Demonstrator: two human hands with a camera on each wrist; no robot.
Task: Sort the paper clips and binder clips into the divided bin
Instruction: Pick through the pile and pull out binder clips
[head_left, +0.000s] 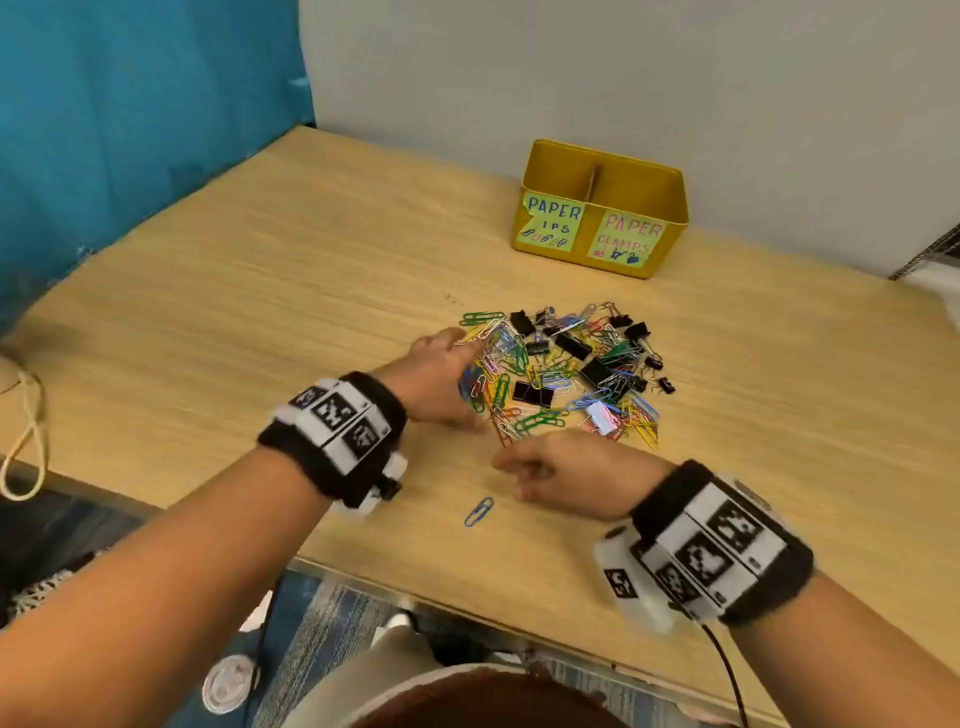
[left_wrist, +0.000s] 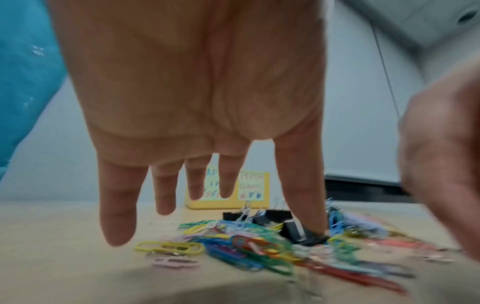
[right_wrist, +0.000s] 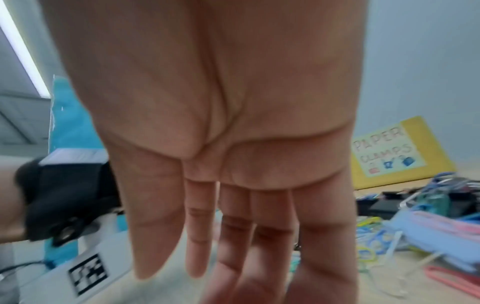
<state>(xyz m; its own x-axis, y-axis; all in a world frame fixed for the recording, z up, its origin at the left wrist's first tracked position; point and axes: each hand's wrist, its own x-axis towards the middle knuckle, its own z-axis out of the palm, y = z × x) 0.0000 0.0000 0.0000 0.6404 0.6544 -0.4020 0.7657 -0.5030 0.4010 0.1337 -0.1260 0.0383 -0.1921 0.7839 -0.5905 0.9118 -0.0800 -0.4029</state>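
Now left hand (head_left: 441, 376) spread over clip pile (head_left: 566, 371); right hand (head_left: 566, 475) beside it, fingers straight, empty.

- We have bare forearms, no sleeves reaching the wrists.
- Our left hand (head_left: 441, 374) carries a wide black padded wristband (head_left: 332, 441) just behind it, topped by a white block with three square black-and-white coded markers in a row.
- A white housing with a small black lens part (head_left: 387, 486) sits on the inner side of that band.
- Our right hand (head_left: 571, 475) has a matching black band (head_left: 727, 545) with the same white block and three coded markers.
- A white housing (head_left: 623, 577) with one more marker juts from it, and a thin black cable (head_left: 727, 670) runs back from it.
- Fingers (left_wrist: 119, 205) are bare, with no rings showing.
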